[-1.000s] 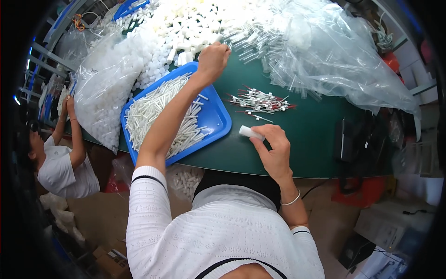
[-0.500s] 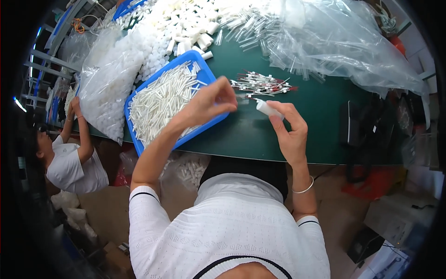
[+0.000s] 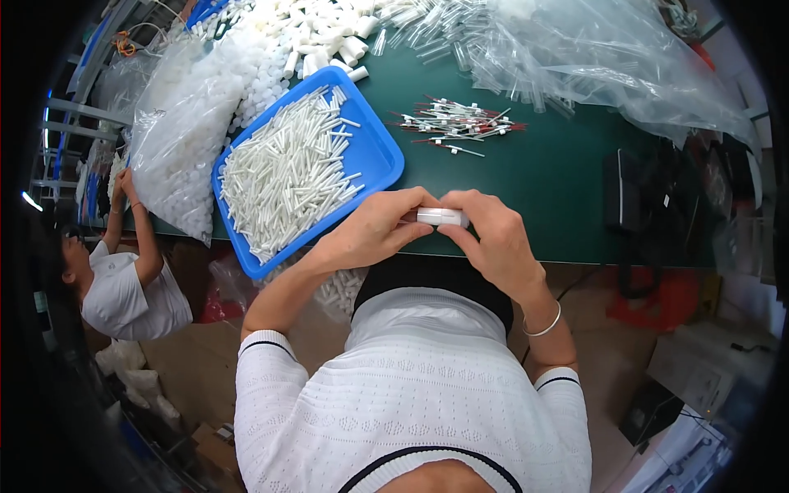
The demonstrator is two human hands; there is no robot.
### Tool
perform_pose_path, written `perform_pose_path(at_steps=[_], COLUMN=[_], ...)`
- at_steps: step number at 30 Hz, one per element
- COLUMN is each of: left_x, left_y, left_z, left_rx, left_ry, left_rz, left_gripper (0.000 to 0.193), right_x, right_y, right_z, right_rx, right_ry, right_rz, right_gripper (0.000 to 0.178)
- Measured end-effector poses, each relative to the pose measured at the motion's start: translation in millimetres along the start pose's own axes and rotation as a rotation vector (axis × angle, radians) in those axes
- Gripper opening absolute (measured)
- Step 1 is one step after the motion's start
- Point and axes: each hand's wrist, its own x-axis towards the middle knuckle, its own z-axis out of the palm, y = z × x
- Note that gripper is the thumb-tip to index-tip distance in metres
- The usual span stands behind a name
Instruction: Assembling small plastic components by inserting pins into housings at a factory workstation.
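A short white cylindrical tube [image 3: 441, 217] lies level between my hands, just above the table's near edge. My left hand [image 3: 382, 223] pinches its left end between thumb and fingers. At the other end my right hand [image 3: 496, 237] grips it the same way. The fingers cover both ends, so what is there is hidden. Just beyond my hands lies a pile of thin white and red sticks with small white collars [image 3: 460, 121]. Close by my left forearm is a blue tray [image 3: 380, 156] holding many slim white rods [image 3: 288, 172].
The green table [image 3: 559, 189] bears a heap of white cylinders [image 3: 329, 41], clear tubes [image 3: 436, 33] under plastic sheeting [image 3: 592, 57], and a bag of white caps [image 3: 177, 140]. A black box-like object [image 3: 620, 193] sits at the right. Another person [image 3: 136, 279] works at the left.
My hands have come together and drawn nearer my body. My left hand moved right from above the tray's edge and now grips the white tube that my right hand was holding.
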Motion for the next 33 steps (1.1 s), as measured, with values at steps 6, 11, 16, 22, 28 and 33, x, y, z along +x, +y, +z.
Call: perform_pose_path(at_steps=[6, 11, 16, 22, 28, 33], left_x=[-7.3, -15.8, -18.9, -19.0, -20.5, -25.2], left_y=[6.6, -15.2, -19.2, -5.3, -9.2, -9.4], left_z=[6.3, 20.7, 32.7, 31.7, 32.5, 38.8], left_rx=[-0.156, -0.268, 0.257, 0.061, 0.359, 0.459], left_ry=[-0.051, -0.019, 0.195, 0.233, 0.237, 0.256], left_rz=[-0.091, -0.098, 0.139, 0.081, 0.233, 0.267], left_gripper=[0.023, 0.031, 0.022, 0.014, 0.027, 0.021], right_x=[-14.6, -12.3, -7.7, -29.0, -36.2, -31.1], right_y=[10.4, 7.0, 7.2, 15.5, 18.7, 19.3], right_z=[5.4, 6.1, 7.6, 26.6, 31.4, 26.4], right_rx=[0.609, 0.704, 0.678, 0.671, 0.698, 0.448], right_ry=[-0.054, -0.129, -0.257, -0.010, 0.090, 0.000], right_rz=[0.390, 0.407, 0.519, 0.356, 0.284, 0.118], right_gripper=[0.021, 0.012, 0.015, 0.020, 0.028, 0.028])
